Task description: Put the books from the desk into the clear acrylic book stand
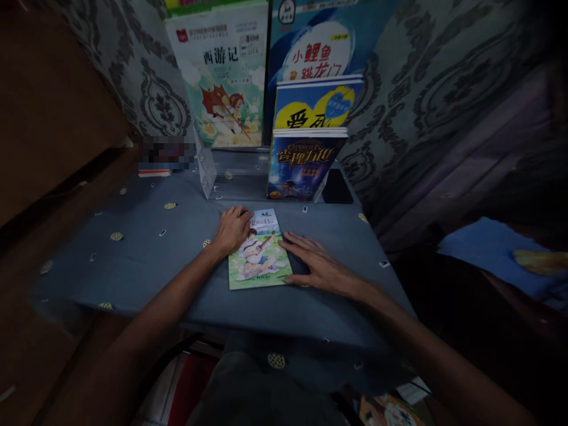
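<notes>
Here, a book [261, 260] is lying on the tabletop [146, 269] with room either side. The left hand [234, 229] is curling over its left edge, pinch uncertain; the spread right hand [317, 266] is touching its right edge.

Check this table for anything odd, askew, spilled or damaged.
One oddity: the patch over the pile at the table's back left is coarse square blocks, unlike its surroundings. Nothing else stands out: the book lies flat, left hand on it, right hand at its edge.
</notes>
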The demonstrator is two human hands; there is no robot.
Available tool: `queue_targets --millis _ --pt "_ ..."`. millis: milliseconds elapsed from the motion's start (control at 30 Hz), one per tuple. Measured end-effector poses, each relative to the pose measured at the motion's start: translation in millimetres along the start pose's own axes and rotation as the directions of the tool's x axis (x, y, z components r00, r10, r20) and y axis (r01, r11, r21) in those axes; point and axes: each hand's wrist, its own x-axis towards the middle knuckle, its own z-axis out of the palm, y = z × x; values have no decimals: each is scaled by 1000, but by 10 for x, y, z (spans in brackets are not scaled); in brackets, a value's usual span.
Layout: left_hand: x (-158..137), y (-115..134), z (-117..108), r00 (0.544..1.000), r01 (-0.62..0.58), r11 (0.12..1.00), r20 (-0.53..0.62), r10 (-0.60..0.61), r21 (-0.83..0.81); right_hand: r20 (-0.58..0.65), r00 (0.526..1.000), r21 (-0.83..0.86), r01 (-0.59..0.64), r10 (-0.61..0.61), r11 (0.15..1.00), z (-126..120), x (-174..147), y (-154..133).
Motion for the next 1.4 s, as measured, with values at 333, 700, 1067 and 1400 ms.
queue_targets --millis 333,700,1067,1400 --pt "-16 28 -39 999 52 999 -5 -52 12 -246 948 -158 -244 202 957 101 994 52" --pt "-62 -170 -158 987 157 987 30 -158 21 -432 894 -256 -245 116 935 319 1028 176" --pt "19 -428 -134 761 387 -56 353 -544 -920 -382 908 -146 -245 174 958 231 977 115" --pt "-1 32 -122 705 332 -489 556 -440 -807 -454 813 378 -196 365 905 127 917 49"
